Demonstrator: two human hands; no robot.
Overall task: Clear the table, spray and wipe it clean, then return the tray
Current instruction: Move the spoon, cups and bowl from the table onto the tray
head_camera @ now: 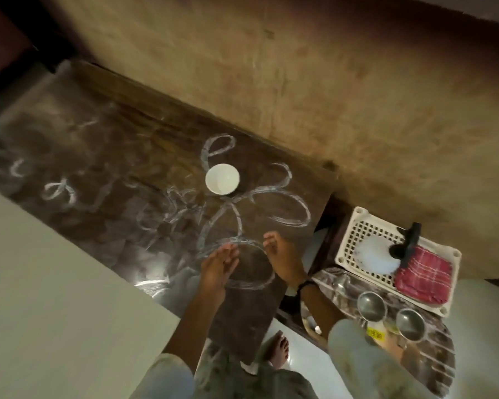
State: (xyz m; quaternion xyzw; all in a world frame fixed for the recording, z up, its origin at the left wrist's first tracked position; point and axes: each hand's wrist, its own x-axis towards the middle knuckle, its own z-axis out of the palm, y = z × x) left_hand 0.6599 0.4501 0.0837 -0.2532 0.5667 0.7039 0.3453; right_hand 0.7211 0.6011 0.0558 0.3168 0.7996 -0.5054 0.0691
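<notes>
Both hands, left (pixel 218 264) and right (pixel 283 259), flat-fingered, empty, above table's (pixel 104 156) near edge. Bowl (pixel 222 179) left mid-table, near far edge. Careless reach could knock it off.

The dark brown wooden table (pixel 104 156) has white chalk loops and swirls drawn on it, but they make no letters or words that can be read. A small yellow label (pixel 375 333) sits on a see-through plastic bottle (pixel 379 335) between two shiny metal bowls (pixel 371 306). It has dark marks on it, but they are too small and blurry to read.
</notes>
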